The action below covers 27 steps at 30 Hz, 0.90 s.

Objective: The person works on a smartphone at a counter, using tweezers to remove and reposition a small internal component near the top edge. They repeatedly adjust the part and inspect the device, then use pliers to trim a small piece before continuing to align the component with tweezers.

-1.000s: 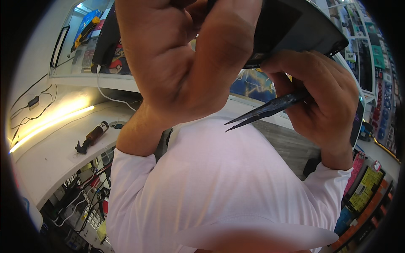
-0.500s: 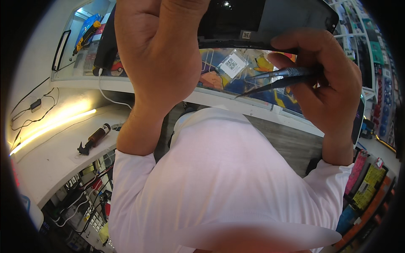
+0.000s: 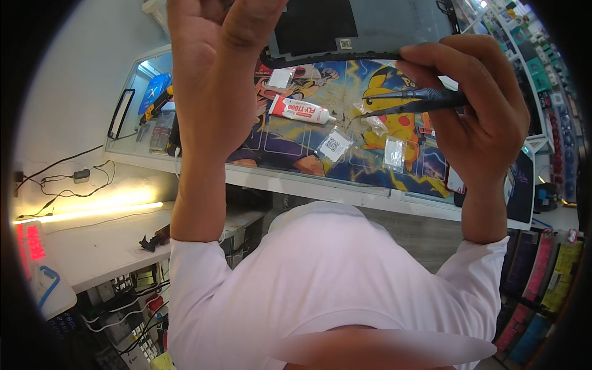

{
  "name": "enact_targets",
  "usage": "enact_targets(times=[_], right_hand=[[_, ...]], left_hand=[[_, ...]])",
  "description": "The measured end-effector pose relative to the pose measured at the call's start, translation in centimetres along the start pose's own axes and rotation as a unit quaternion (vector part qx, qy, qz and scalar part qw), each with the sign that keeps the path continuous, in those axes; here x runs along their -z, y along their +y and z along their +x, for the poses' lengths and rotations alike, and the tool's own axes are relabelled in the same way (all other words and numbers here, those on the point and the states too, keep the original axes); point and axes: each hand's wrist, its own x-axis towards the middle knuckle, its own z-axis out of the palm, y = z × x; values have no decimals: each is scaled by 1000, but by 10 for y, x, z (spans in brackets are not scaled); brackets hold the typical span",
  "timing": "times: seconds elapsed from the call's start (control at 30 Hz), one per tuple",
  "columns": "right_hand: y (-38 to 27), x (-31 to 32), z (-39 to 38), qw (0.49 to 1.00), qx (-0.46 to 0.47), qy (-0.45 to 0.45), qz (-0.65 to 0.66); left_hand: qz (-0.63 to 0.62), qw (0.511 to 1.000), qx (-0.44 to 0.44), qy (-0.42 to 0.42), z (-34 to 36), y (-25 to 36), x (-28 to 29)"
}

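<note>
At the top, a dark grey tablet screen [image 3: 398,26] is held up with its back side showing. That side has a black square and a small code sticker. My left hand [image 3: 216,80] is at its left edge, thumb against it; the other fingertips run out of the picture. My right hand [image 3: 478,111] grips dark metal tweezers [image 3: 425,98], their two tips apart and pointing left above the mat. My right index finger and thumb also meet the screen's lower edge.
Beneath lies a colourful cartoon mat [image 3: 277,132] on a glass-topped counter. On it are a red-and-white glue tube [image 3: 302,111] and small clear packets [image 3: 333,144]. A lit strip lamp [image 3: 117,211] and a shelf [image 3: 92,253] stand at left, coloured packages [image 3: 530,277] at right.
The view has shifted, and the screen now sits higher and farther left against my hands. More of the mat shows, including the glue tube. Both hands keep their holds.
</note>
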Motion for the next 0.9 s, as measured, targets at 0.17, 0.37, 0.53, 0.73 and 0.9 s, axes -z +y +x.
enact_targets(times=[0.17, 0.37, 0.53, 0.73, 0.9], right_hand=[[0, 5, 0, 999, 13, 34, -22], [-11, 0, -13, 997, -1, 74, -19], [-16, -2, -20, 997, -14, 72, -27], [-13, -6, -25, 997, -11, 71, -9], [-11, -8, -27, 997, -7, 71, 4]], left_hand=[[308, 853, -358, -221, 20, 17, 40], [408, 708, -509, -272, 45, 7, 44], [373, 736, -493, -276, 40, 2, 34], [422, 750, -418, -290, 19, 14, 29], [412, 770, -389, -292, 13, 12, 27]])
